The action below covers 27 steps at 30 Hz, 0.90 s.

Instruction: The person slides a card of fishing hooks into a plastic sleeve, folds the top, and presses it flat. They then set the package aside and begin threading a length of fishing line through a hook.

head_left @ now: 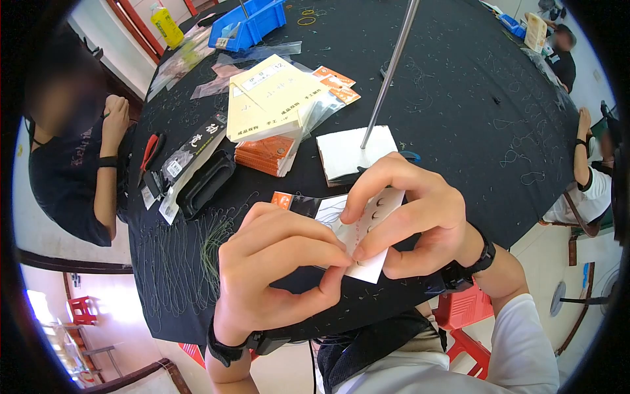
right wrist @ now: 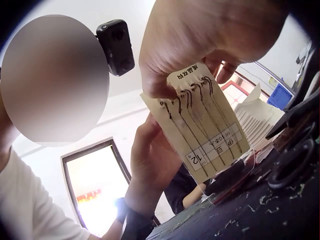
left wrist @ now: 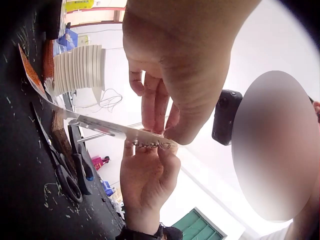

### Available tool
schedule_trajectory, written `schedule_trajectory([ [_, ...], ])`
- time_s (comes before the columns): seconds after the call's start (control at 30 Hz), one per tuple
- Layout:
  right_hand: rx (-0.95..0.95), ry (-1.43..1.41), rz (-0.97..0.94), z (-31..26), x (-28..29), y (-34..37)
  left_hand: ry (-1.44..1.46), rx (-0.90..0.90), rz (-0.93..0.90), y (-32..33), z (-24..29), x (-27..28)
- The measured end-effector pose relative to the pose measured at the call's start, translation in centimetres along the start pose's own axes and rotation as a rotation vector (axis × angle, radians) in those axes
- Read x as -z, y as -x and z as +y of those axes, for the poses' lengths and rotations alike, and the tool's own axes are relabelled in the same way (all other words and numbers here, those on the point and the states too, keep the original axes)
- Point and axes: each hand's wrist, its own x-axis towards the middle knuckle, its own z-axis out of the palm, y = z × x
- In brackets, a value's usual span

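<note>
Between both hands is a pale card with a row of small dark hooks. The left hand pinches its lower edge, thumb against fingertips; the right hand grips its hook side. Seen nearly edge-on in the left wrist view, the card lies between the left hand and the right hand. In the right wrist view, the card shows several hooks with lines running down to printed labels. The right hand holds its top; the left hand is behind its edge.
On the black cloth are a stack of cards, a white block with a metal rod, a blue bin, red-handled pliers and green threads. Scissors lie close by. Other people sit around.
</note>
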Motion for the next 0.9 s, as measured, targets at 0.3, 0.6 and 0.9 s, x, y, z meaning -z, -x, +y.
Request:
schedule_trajectory([
  [0.3, -0.025, 0.016, 0.017, 0.06, -0.12, -0.01, 0.134, 0.249, 0.05, 0.27, 0.37, -0.29],
  [0.6, -0.02, 0.053, 0.036, 0.18, -0.25, -0.02, 0.178, 0.359, 0.132, 0.47, 0.54, -0.44],
  [0.9, -0.027, -0.009, 0.082, 0.35, -0.33, 0.16, 0.236, 0.438, 0.196, 0.59, 0.74, -0.68],
])
